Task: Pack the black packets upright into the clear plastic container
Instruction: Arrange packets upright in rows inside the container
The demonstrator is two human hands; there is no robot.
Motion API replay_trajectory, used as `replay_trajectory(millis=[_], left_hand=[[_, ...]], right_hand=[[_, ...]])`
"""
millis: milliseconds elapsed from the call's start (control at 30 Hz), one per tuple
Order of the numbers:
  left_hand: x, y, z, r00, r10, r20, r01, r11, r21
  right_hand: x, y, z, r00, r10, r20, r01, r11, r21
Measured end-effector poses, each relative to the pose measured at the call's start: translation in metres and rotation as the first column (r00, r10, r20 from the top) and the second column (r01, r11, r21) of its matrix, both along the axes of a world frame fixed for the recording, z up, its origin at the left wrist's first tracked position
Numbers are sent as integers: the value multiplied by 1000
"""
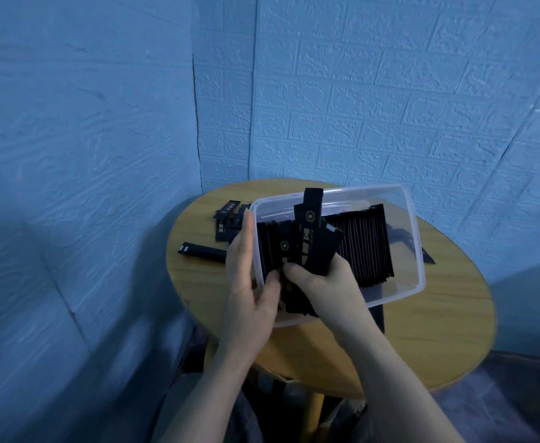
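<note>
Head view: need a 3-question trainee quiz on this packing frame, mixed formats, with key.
1. True or false: the clear container lies on the floor.
2. Which hand holds the fanned bunch of packets? A) left hand B) right hand C) neither
3. Fill in: the loose packets still outside lie on the round wooden ____, on the container's left.

Key: 1 false, it is on the table; 2 B, while the left hand grips the container's near-left rim; 3 table.
</note>
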State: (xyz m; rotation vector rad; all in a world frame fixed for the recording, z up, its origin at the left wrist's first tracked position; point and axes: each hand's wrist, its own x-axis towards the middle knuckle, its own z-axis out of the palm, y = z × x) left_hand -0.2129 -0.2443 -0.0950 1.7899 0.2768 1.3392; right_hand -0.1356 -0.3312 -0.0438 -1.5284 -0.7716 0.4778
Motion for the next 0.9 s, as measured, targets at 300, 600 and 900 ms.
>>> replay_trajectory(millis=[300, 600, 900], left_hand=[[0, 0, 0, 998, -49, 27, 50, 997, -57], [2, 0, -2, 998, -42, 53, 45, 998, -46], [1, 1, -1, 996, -55, 71, 61, 994, -86]], right_hand=[[2, -2, 1, 1000, 22, -8, -23, 1000, -19], [-5, -1, 1, 999, 44, -29, -43, 998, 35], [-5, -6, 0, 997, -71, -29, 73, 994, 81]])
